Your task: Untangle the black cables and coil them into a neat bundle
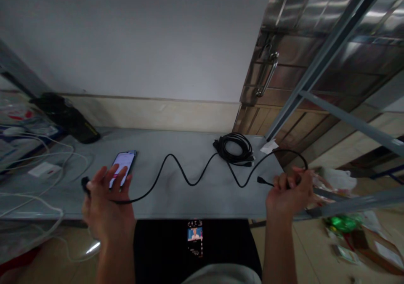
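Observation:
A black cable runs in loose bends across the grey table. At the left, my left hand grips one end, with a black plug sticking out past the thumb. The other fingers are spread over a lit phone lying on the table. At the right edge, my right hand is closed on the other end, its black connector pointing left. Between the hands, towards the back, lies a coiled bundle of black cables, which the held cable passes beside or under.
A black bottle lies tilted at the back left. White cords and a white charger box are at the left. A metal post rises at the right. A second lit phone is on my lap.

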`<state>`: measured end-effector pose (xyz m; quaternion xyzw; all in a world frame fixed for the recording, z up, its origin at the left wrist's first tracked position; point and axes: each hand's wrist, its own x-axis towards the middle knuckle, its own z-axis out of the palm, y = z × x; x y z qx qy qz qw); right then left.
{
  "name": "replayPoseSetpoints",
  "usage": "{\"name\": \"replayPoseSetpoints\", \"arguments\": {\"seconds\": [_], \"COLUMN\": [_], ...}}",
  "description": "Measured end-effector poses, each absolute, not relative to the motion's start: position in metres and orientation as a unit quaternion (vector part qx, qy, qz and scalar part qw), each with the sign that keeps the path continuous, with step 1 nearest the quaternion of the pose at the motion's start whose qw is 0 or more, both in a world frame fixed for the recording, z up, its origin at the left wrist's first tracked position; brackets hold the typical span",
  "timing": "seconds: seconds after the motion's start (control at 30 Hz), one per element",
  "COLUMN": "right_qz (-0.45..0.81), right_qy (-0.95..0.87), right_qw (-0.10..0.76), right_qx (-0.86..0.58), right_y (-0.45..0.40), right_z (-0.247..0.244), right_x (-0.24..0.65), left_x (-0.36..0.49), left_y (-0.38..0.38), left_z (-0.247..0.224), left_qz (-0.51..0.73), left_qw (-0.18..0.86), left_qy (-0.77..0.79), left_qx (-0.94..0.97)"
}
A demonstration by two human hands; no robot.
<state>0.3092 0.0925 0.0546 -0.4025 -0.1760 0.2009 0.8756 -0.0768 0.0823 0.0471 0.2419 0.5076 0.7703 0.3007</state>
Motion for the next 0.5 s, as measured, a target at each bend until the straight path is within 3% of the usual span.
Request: {"name": "replayPoseSetpoints", "arguments": {"seconds": [0.3, 0.5], "right_qz": [0.102, 0.113], "right_qy": [-0.163, -0.169], "right_qw": [0.890, 0.887], "right_qx": [-0.413, -0.415], "right_y": [0.088, 0.090], "right_z": [0.051, 0.052], "right_x": [0.328, 0.321], "left_x": [-0.078, -0.082], "left_y": [0.072, 0.070], "left_z": [0.066, 0.068], "left_qz": [0.769, 0.609], "left_qw": [0.212, 0.429], "left_qy": [0.562, 0.601], "left_qx": [0.218, 0.290]}}
